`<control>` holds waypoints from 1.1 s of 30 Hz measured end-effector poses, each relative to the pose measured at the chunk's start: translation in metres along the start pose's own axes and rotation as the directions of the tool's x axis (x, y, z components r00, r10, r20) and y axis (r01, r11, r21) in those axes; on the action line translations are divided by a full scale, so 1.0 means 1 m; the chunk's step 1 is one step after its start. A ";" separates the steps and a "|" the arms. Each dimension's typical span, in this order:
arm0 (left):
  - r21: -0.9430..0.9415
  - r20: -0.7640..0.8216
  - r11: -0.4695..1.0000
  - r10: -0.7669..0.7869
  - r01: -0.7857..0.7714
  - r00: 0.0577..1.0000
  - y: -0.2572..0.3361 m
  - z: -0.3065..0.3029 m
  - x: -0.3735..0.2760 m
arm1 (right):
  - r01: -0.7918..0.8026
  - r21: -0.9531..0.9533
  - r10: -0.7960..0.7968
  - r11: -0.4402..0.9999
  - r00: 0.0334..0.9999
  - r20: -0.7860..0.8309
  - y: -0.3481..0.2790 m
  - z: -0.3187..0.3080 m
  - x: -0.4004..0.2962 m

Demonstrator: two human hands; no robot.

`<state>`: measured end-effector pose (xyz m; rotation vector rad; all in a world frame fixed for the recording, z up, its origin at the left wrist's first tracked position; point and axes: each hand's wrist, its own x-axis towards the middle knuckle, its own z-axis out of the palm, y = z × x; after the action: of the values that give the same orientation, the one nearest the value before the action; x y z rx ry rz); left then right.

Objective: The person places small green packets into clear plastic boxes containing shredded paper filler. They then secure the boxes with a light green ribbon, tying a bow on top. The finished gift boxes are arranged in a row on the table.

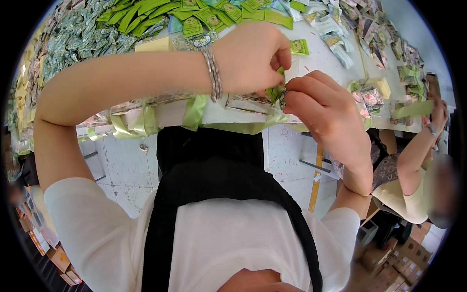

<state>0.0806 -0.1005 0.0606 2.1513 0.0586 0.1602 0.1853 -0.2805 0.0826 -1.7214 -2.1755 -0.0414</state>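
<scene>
My left hand [251, 60] reaches across from the left, with a beaded bracelet at its wrist. Its fingers pinch a small green piece [274, 94], partly hidden; ribbon or sachet, I cannot tell. From the right my right hand [324, 102] meets it, thumb and fingertips closed at the same spot. Under the hands lies a clear packet with a floral pattern [248, 103] near the table edge. Light green satin ribbon [251, 127] runs along that edge below the packet. A single green printed sachet [300, 47] lies just beyond my fingers.
Green sachets [211, 16] and blue-patterned wrapped pieces [84, 40] are heaped at the back. Pale sachets [330, 27] lie back right. Ribbon loops [133, 122] hang over the edge at left. A yellow block [379, 87] stands right. Another person's hand [439, 113] holds ribbon farther right.
</scene>
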 end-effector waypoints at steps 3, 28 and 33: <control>0.264 0.105 0.934 0.218 -0.239 0.970 -0.003 0.004 -0.003 | 0.018 0.049 -0.019 0.999 1.000 0.014 0.003 0.004 -0.002; 0.567 0.465 0.634 0.280 -0.525 0.840 0.009 -0.008 0.002 | -0.527 -0.451 0.305 0.720 0.825 -0.475 0.246 0.096 -0.062; 0.333 0.252 0.923 0.111 -0.194 0.961 -0.003 -0.066 0.071 | -0.635 -0.411 0.469 0.654 0.767 -0.438 0.237 0.104 -0.053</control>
<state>0.1422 -0.0366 0.1011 2.5238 -0.2336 -0.0129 0.3921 -0.2443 -0.0773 -2.4468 -1.3887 -0.7725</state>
